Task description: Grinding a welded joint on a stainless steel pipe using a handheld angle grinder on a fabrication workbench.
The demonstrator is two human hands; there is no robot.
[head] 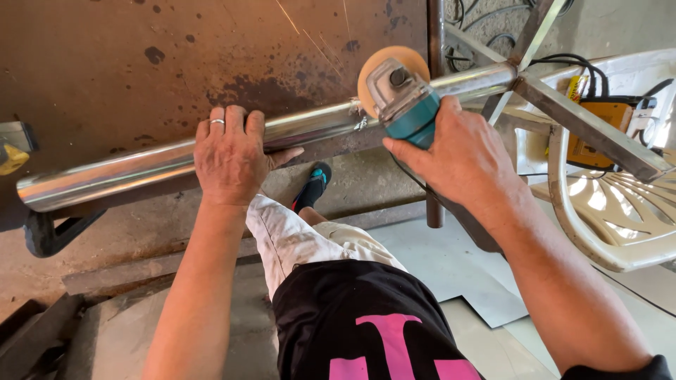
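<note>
Grinding is underway: we are gripping the angle grinder [403, 98] in our right hand [461, 151], left hand [232, 158] clamping the steel pipe [141, 165]; next needs steady disc pressure.

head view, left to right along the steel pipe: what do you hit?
Pipe's open end → left hand gripping the pipe → angle grinder in the right hand → welded cross of square tubes → white plastic chair.

Metal workshop, angle grinder [403, 98], steel pipe [169, 163], rusty sheet metal [141, 63]
</note>
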